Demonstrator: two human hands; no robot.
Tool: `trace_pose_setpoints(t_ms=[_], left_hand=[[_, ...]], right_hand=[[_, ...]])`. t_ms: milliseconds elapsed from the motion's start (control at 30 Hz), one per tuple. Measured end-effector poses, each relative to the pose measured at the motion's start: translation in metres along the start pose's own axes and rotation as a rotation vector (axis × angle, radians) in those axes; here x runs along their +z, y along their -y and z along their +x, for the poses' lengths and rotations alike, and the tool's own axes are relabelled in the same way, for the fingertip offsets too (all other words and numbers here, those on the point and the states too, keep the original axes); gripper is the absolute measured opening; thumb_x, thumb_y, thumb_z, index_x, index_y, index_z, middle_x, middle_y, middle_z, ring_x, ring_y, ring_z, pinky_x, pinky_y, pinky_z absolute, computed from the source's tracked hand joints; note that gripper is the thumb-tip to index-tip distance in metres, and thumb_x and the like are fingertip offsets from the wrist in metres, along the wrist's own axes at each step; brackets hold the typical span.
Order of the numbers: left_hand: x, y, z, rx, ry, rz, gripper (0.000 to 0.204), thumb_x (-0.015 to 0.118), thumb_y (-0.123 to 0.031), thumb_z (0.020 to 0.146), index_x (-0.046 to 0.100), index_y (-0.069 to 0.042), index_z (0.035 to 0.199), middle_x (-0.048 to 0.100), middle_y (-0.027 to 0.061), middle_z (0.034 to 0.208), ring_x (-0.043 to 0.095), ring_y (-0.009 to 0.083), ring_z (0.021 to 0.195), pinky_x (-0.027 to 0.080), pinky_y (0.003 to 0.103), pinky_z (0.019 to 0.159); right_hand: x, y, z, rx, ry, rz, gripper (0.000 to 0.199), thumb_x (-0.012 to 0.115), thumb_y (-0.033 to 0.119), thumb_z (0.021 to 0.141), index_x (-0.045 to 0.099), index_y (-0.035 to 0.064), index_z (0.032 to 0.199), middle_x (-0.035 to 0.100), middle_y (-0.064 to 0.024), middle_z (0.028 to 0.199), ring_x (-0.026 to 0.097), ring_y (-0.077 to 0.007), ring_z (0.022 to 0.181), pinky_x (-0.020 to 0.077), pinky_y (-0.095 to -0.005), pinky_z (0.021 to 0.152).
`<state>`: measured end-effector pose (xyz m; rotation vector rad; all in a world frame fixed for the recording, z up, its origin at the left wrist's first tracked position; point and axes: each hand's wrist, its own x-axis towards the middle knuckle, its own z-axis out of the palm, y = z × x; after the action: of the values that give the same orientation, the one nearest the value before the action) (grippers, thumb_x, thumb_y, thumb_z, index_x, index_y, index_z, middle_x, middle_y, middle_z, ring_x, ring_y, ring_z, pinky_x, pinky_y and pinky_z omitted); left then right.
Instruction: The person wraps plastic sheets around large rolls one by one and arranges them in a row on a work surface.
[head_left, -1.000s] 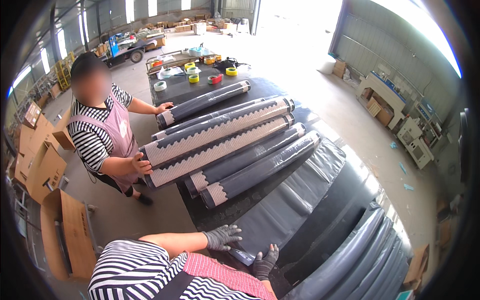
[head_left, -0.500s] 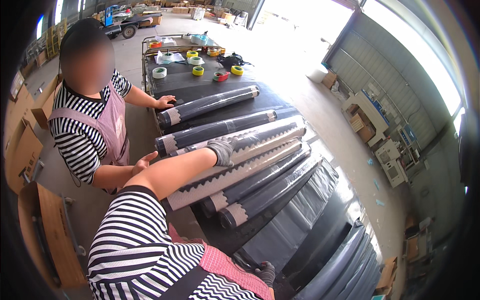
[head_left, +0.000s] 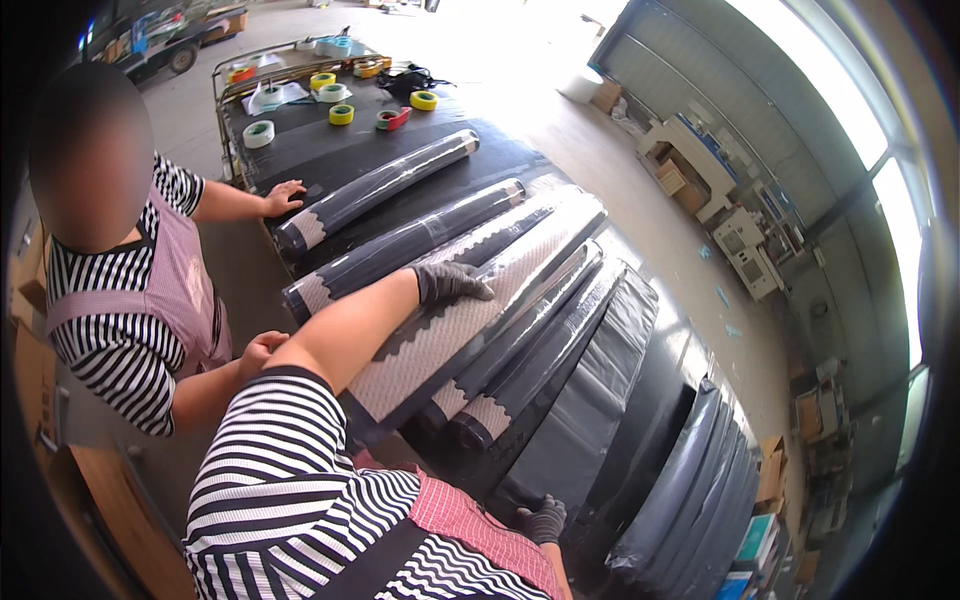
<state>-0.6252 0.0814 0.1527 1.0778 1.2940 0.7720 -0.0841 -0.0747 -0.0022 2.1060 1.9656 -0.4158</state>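
Note:
My left hand (head_left: 455,283), in a grey knit glove, lies with fingers stretched out across a plastic-wrapped roll (head_left: 430,350) with a broad beige, wavy-edged face. Near the lower edge, my right hand (head_left: 543,520), also gloved, rests with fingers extended on the near end of a flat black sheet (head_left: 590,385). Beside the roll under my left hand, two dark wrapped rolls (head_left: 540,370) with beige end bands lie on the right. Another dark roll (head_left: 410,245) is on its left, and one more roll (head_left: 385,190) lies farther off.
A co-worker in a striped shirt and pink apron (head_left: 165,290) stands at the left, one hand (head_left: 285,198) on the table. Several tape rolls (head_left: 341,115) sit at the table's far end. Folded black sheeting (head_left: 670,490) lies at the right, near cartons (head_left: 772,470). Machines (head_left: 700,170) stand along the wall.
The roll under my left hand has turned, showing a wider beige face. My left hand has shifted right relative to it. The view has swung, and the co-worker appears farther left.

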Motion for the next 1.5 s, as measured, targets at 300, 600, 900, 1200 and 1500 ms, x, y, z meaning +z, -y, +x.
trace_pose_setpoints(t_ms=[300,600,900,1200,1500], left_hand=[[0.169,-0.073,0.015,0.284,0.282,-0.461,0.081,0.078,-0.038,0.079,0.044,-0.005,0.144,0.065,0.0119,0.115,0.066,0.0198,0.098,0.055,0.033,0.086],[0.433,0.073,0.086,0.229,-0.146,-0.063,0.078,0.074,-0.043,0.082,0.044,-0.007,0.144,0.061,0.0220,0.127,0.061,0.0337,0.116,0.046,0.042,0.102],[0.424,0.121,0.014,0.245,0.350,1.323,0.087,0.070,-0.054,0.080,0.034,-0.025,0.154,0.021,0.0138,0.162,0.013,0.0362,0.151,0.020,0.056,0.118],[0.451,0.113,0.010,0.333,0.325,1.368,0.078,0.081,-0.033,0.074,0.046,-0.032,0.143,0.029,0.0162,0.158,0.025,0.0394,0.146,0.033,0.057,0.109],[0.442,0.102,0.000,0.227,0.419,1.386,0.071,0.073,-0.031,0.083,0.043,-0.031,0.148,0.023,0.0124,0.162,0.019,0.0379,0.150,0.027,0.057,0.116]], right_hand=[[0.014,-0.021,-0.001,-0.100,-0.184,0.079,0.077,0.079,0.050,0.073,0.056,0.0102,0.135,0.057,-0.0160,0.133,0.052,-0.0355,0.125,0.0408,-0.0451,0.107],[-0.058,-0.064,-0.025,0.045,0.447,1.925,0.076,0.065,0.061,0.087,0.052,0.0061,0.138,0.065,-0.0087,0.123,0.064,-0.0254,0.109,0.0532,-0.0415,0.094],[-0.018,-0.225,-0.064,-0.075,0.228,1.881,0.073,0.075,0.035,0.081,0.048,0.0012,0.140,0.057,-0.0103,0.132,0.055,-0.0220,0.118,0.0423,-0.0356,0.105],[-0.038,-0.209,0.002,0.119,-0.051,0.688,0.130,0.090,0.051,0.062,0.014,0.0042,0.156,0.047,-0.0277,0.143,0.056,-0.0337,0.123,0.0475,-0.0380,0.102],[-0.083,-0.182,0.029,-0.036,0.230,1.441,0.091,0.083,0.023,0.067,0.038,0.0086,0.145,0.063,-0.0156,0.114,0.066,-0.0270,0.091,0.0572,-0.0431,0.074]])
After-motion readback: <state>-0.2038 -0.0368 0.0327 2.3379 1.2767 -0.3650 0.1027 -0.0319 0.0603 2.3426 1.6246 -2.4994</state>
